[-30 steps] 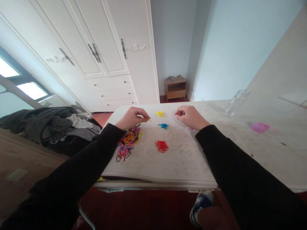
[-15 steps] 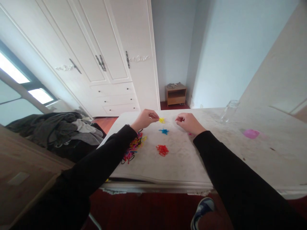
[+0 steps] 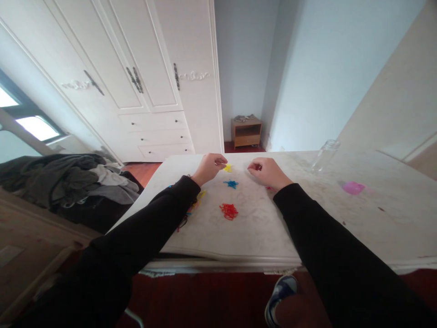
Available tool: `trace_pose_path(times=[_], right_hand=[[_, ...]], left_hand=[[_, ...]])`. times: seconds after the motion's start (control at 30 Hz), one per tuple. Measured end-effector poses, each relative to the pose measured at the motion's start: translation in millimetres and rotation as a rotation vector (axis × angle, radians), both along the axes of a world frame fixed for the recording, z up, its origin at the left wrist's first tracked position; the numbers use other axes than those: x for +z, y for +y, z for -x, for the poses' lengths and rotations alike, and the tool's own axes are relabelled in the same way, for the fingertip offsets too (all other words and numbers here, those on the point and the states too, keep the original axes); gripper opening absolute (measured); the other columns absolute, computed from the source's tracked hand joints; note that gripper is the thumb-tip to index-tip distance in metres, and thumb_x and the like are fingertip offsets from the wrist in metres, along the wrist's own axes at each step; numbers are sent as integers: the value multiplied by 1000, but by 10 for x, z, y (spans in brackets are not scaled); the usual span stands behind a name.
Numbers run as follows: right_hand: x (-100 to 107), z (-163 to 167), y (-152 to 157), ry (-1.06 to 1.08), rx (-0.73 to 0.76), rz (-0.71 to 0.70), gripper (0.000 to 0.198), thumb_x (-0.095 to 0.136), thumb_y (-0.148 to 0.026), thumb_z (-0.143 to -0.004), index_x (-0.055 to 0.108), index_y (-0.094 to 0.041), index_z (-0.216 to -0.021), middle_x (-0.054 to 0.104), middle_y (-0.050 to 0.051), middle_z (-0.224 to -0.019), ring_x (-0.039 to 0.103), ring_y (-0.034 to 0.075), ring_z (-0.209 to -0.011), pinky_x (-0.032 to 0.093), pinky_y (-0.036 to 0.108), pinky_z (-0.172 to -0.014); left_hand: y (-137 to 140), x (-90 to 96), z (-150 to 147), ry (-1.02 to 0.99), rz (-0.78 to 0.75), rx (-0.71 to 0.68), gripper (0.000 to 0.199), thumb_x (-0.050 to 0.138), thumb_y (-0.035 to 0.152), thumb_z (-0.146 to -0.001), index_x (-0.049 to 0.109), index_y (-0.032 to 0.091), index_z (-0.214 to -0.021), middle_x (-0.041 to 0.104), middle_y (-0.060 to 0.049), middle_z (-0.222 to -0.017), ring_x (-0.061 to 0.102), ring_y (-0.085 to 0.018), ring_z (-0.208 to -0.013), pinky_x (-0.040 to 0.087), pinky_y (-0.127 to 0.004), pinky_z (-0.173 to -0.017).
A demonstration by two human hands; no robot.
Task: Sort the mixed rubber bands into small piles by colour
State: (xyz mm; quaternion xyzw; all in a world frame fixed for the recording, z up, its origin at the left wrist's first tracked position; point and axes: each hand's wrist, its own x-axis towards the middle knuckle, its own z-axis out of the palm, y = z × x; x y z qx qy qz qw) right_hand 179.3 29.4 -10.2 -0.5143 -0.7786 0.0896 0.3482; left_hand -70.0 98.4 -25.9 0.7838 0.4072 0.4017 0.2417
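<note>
My left hand (image 3: 210,167) is pinched at the left edge of a small pile of yellow rubber bands (image 3: 228,168); what its fingertips hold, if anything, is too small to make out. To the right of that pile, my right hand (image 3: 269,173) is over the table with fingers curled together, their contents hidden. Blue rubber bands (image 3: 231,184) lie just nearer to me, and red rubber bands (image 3: 228,211) lie nearer still. A mixed-colour heap of rubber bands (image 3: 201,197) is mostly covered by my left forearm. Something pink (image 3: 269,188) peeks out beside my right wrist.
The white table (image 3: 252,237) carries a clear glass jar (image 3: 322,157) at the back right and a translucent pink item (image 3: 353,187) nearer. Dark clothes (image 3: 68,187) are heaped left of the table. Behind stand a white wardrobe (image 3: 160,123) and a small wooden cabinet (image 3: 246,132).
My left hand and forearm have shifted slightly right across the table, covering more of the mixed heap. My right hand stays nearly in place. The whole view has turned a little.
</note>
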Motion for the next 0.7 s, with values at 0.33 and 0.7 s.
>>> trace_pose_path(times=[0.33,0.7], right_hand=[[13,18,-8,-3,14,-3,12,63,-12,-77,72,-16,-71,70,4,-73,58,16,-69,42,28,-69],[31,53,-20,8,46,13,13,62,-9,-76,74,-15,-73,71,3,-72,60,15,-68,42,27,-67]], left_hand=[[12,-61,1,-185,67,-8,13,80,23,-69,73,14,-76,76,-8,-77,72,-19,-75,60,-35,-79],[21,-87,15,-221,110,-8,31,88,39,-66,74,14,-79,79,-11,-83,75,-22,-80,59,-35,-77]])
